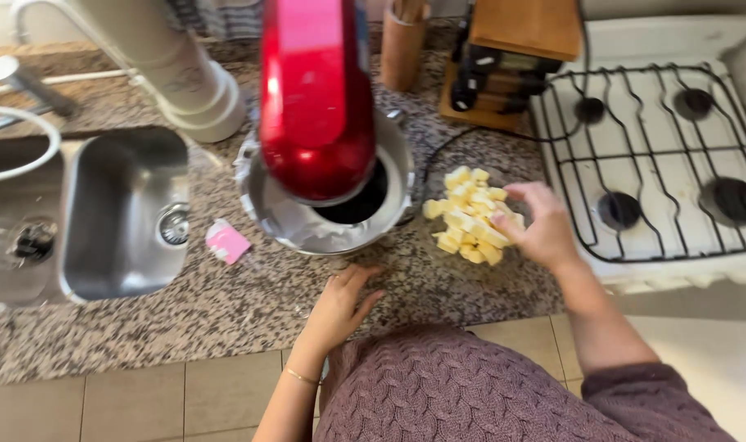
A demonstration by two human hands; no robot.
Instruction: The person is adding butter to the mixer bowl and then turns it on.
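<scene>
A red stand mixer (317,98) stands on the speckled granite counter (226,303), its head over a steel bowl (397,155) with white mixture inside. To the right of the bowl lies a pile of pale yellow butter cubes (467,221), seemingly in a clear dish. My right hand (537,225) reaches onto the pile's right side, fingers curled around the cubes. My left hand (340,307) rests flat on the counter edge just below the mixer bowl, fingers apart and holding nothing.
A steel double sink (119,213) with a tap sits at left. A small pink wrapper (226,241) lies beside it. A white gas hob (660,147) with black grates is at right. A wooden knife block (512,57) and utensil holder (402,45) stand behind.
</scene>
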